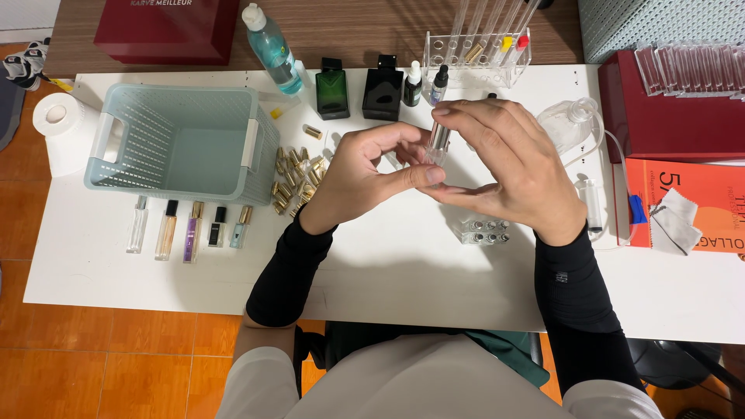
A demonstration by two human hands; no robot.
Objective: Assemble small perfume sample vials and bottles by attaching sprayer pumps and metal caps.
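2 hands meet above the table (116, 279): my right hand (504, 167) pinches a small clear vial (438, 142) upright, and my left hand (361, 174) presses its fingertips to the vial's base. Gold caps (295, 180) lie just left, beside the basket (182, 140). 5 slim bottles (190, 230) line up below it.

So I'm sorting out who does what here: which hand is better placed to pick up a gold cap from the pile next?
Probably the left hand. It sits right beside the pile of gold caps, while the right hand is farther off and grips the small glass vial with its fingertips.
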